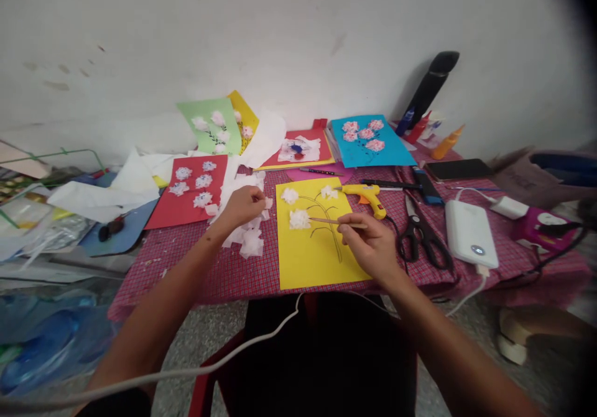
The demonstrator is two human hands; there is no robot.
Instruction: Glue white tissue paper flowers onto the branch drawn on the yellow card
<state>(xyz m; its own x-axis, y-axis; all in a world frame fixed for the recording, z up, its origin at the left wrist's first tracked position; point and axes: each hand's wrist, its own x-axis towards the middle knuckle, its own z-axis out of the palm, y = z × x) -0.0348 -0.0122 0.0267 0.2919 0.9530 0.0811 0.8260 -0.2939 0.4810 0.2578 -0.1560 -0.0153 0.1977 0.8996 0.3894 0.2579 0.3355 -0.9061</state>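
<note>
My right hand (370, 243) grips a thin wooden stick (326, 221), its tip at a white tissue-paper flower (298, 219) on a yellow sheet (303, 261). Drawn stems and two more white flowers show on that sheet. Left of it, my left hand (245, 207) has its fingers pinched together, with a small piece of white tissue paper (268, 203) at the fingertips. Below and around this hand lie loose tissue pieces (252, 243). A yellow glue gun (364, 196) rests with its nozzle over the yellow sheet's upper right edge.
Black-handled scissors (422, 237), a white power bank (471, 233) and a dark phone (459, 169) lie at right. Finished flower cards, one red (161, 209), one green (198, 109) and one blue (349, 153), stand or lie around the back. A white cable (233, 348) crosses in front.
</note>
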